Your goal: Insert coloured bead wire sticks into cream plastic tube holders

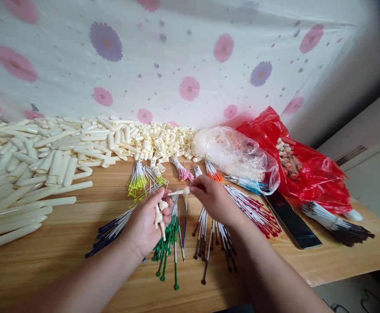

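Note:
My left hand is closed around several small cream plastic pieces above the wooden table. My right hand pinches one end of a short cream plastic tube held level between both hands. Under the hands lie bundles of thin sticks with coloured tips: green-tipped sticks, dark-tipped sticks, blue-tipped sticks, yellow-tipped sticks and red-tipped sticks.
A heap of long cream tubes covers the left of the table. Small cream ribbed clips are piled at the back. A clear plastic bag and a red plastic bag sit right. A flowered cloth hangs behind.

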`<state>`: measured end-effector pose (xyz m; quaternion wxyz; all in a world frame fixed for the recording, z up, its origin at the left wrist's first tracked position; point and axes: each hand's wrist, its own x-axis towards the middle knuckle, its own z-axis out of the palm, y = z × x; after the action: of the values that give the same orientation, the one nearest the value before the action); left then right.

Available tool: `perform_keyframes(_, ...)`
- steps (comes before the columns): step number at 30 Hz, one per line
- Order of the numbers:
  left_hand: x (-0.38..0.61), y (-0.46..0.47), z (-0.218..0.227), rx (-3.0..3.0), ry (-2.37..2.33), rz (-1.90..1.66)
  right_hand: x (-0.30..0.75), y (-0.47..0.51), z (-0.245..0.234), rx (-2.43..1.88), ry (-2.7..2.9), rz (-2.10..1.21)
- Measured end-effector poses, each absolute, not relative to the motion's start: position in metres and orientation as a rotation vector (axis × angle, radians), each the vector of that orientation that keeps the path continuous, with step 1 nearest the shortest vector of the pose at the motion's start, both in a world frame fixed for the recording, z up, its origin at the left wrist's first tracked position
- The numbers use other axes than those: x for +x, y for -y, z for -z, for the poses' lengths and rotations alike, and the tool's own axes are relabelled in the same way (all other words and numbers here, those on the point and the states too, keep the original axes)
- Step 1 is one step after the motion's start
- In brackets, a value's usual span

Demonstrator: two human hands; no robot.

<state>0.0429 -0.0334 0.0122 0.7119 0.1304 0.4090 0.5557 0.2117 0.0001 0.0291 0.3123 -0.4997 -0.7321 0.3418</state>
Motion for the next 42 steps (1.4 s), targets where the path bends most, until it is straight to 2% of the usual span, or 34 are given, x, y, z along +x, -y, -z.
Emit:
perform_keyframes(5,0.032,0.03,-0.021,0.075,-0.778,-1.199,0.24,-0.016,-0.025,-1.486,2.402,-0.647)
perform_keyframes(9,0.034,0.032,-0.026,-0.005,-0.79,-1.302,0.223,-0.008,-0.021,-1.383,2.346,-0.371)
perform_keyframes(13,0.037,0.034,-0.027,0.011,-0.729,-1.323,0.197,0.014,-0.027,-0.815,2.27,-0.457)
perform_keyframes(16,0.036,0.035,-0.028,0.06,-0.688,-1.296,0.184,0.027,-0.027,-0.648,2.331,-0.478)
perform_keyframes(19,0.036,0.036,-0.03,0.067,-0.685,-1.29,0.175,0.034,-0.021,-0.744,2.316,-0.492)
perform_keyframes(25,0.037,0.037,-0.031,0.071,-0.644,-1.303,0.171,0.035,-0.016,-0.874,2.065,-0.729)
perform_keyframes(31,0.04,0.035,-0.022,0.061,-0.624,-1.267,0.176,0.025,-0.015,-0.963,1.791,-0.622)
perform_keyframes(38,0.048,0.035,-0.013,0.018,-0.675,-1.234,0.169,0.025,-0.015,-1.125,1.967,-0.457)
perform_keyframes(42,0.05,0.036,-0.014,0.071,-0.681,-1.262,0.174,0.025,-0.018,-1.048,2.058,-0.507)
